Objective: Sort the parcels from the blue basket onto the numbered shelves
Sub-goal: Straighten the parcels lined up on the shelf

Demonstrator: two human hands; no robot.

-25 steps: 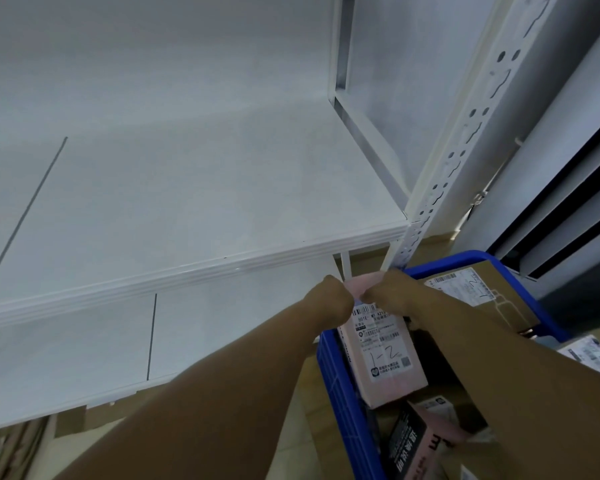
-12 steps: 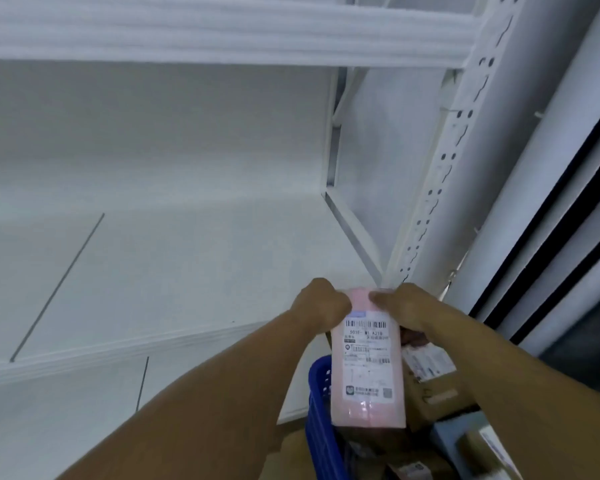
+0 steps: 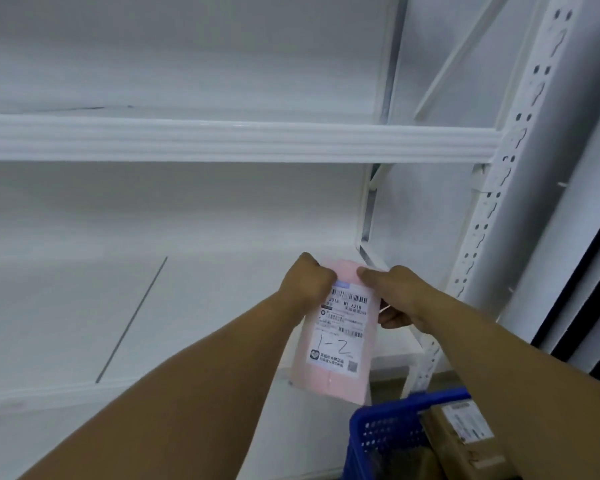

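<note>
Parcel: flat pink plastic mailer (image 3: 333, 344), white label marked "1-2"; likely light, soft, slippery.
Hold: left hand (image 3: 305, 282) and right hand (image 3: 394, 296) fingers pinching its top corners.

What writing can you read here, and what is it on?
"1-2": handwritten on the white label of the pink parcel.
"301E- M1 A21B": printed near that label's top; the first characters are uncertain.
Smaller print, barcodes and QR code: too small to read.
Brown box label in the blue basket: blurred.

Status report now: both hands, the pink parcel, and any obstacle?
Left hand and right hand grip pink parcel, marked 1-2. Held above blue basket. Nothing blocking.
</note>
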